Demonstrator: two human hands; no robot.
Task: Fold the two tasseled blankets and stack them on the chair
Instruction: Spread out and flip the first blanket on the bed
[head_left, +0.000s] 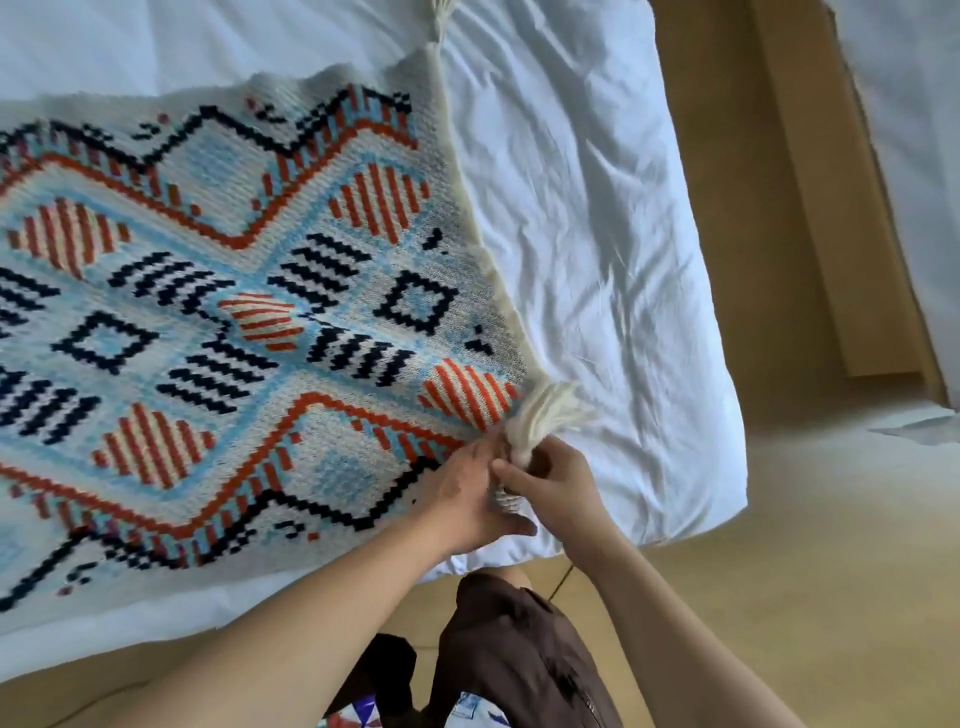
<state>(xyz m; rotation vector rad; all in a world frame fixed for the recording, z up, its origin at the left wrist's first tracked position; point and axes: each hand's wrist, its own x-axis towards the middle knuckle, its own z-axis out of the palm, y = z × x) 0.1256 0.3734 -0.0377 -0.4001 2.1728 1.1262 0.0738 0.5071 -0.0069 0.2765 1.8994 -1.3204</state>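
A knitted blanket (218, 312) with a red, light blue and navy pattern on cream lies spread over the bed. A cream tassel (545, 410) hangs at its near right corner; another tassel (441, 15) shows at the far corner. Both hands meet at the near corner. My right hand (550, 483) pinches the corner just below the tassel. My left hand (467, 499) holds the blanket edge right beside it, thumb underneath. No second blanket and no chair are in view.
The white sheet of the bed (597, 234) is wrinkled to the right of the blanket. A tan floor (779, 571) runs along the bed's right and near sides. A second white bed (914, 104) shows at top right. My brown shorts (519, 649) appear below.
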